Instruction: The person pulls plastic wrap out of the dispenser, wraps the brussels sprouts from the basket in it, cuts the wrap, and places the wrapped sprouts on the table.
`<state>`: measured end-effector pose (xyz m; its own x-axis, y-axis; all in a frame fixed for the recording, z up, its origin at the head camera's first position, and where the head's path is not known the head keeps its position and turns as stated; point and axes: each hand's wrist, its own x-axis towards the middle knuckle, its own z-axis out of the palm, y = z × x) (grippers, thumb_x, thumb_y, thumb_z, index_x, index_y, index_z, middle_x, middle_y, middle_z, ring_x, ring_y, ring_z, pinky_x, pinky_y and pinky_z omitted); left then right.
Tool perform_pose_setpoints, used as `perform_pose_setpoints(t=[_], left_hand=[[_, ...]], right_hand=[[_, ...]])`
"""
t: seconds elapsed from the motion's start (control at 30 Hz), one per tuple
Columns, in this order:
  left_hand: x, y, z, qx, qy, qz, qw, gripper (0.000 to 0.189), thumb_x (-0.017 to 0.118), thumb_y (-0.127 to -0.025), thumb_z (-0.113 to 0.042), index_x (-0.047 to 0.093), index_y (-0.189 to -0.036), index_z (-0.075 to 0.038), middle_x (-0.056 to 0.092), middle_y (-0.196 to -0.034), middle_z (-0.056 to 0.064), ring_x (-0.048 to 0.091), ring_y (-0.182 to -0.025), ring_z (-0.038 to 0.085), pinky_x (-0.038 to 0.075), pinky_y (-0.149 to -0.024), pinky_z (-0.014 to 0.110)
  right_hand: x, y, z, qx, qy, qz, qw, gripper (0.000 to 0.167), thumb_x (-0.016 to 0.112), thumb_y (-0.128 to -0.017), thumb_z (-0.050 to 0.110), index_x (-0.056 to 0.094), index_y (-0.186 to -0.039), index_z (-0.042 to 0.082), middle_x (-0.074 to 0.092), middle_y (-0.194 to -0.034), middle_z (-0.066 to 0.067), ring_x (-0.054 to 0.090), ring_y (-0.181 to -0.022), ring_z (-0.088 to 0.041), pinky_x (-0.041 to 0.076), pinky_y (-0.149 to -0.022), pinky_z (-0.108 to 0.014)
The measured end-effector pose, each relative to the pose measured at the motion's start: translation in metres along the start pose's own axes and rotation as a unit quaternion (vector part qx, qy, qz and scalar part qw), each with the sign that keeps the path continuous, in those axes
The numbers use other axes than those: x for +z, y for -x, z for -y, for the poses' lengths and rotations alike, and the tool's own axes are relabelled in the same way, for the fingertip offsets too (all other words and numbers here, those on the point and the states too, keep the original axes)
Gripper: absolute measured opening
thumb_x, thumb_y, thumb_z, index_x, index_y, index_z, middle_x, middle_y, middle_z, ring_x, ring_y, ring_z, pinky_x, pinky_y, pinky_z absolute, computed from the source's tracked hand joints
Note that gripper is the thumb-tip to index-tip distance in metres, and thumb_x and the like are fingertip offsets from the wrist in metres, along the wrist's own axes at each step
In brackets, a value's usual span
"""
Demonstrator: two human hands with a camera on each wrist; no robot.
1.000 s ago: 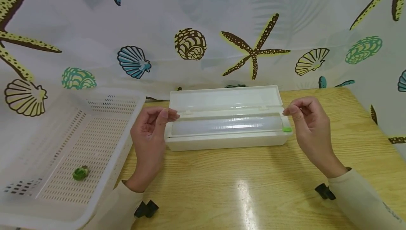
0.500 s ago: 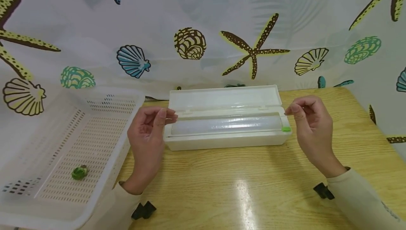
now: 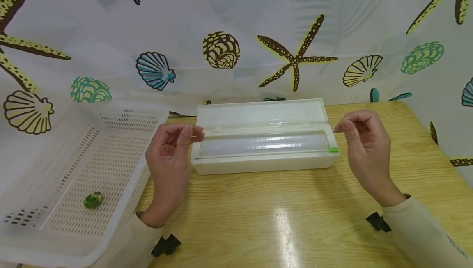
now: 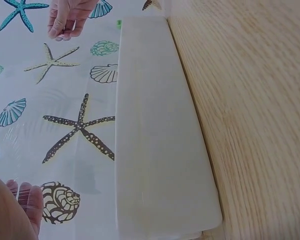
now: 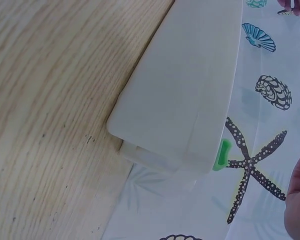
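Patterned cloth (image 3: pixel 251 13) hangs behind 1 box (image 3: pixel 266 166) and basket (image 3: pixel 107 177).

At my twelve o'clock the film (image 3: pixel 264 144) is glossy, the box (image 3: pixel 266 166) smooth plastic, the table (image 3: pixel 240 210), through glare, seemingly varnished wood.

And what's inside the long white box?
A shiny roll of plastic wrap lies lengthwise in the open box. The roll hides the bottom, so I can't see whether anything is underneath.
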<state>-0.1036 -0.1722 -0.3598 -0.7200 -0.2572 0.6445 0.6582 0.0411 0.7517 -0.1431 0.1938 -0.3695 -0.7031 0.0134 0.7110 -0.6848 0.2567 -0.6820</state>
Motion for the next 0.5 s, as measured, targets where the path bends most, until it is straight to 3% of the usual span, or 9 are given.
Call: perform_pose_setpoints(t=[0.5], left_hand=[[-0.0004, -0.0008, -0.0083, -0.003, 0.002, 0.002, 1.0, 0.016, 0.063, -0.109, 0.002, 0.063, -0.109, 0.018, 0.075, -0.099, 0.023, 0.076, -0.086, 0.028, 0.062, -0.093, 0.038]], right_hand=[[-0.003, -0.0013, 0.0045, -0.008, -0.009, -0.002, 0.9999, 0.016, 0.06, -0.109, -0.006, 0.056, -0.111, -0.022, 0.064, -0.102, -0.009, 0.068, -0.091, -0.016, 0.058, -0.089, -0.023]])
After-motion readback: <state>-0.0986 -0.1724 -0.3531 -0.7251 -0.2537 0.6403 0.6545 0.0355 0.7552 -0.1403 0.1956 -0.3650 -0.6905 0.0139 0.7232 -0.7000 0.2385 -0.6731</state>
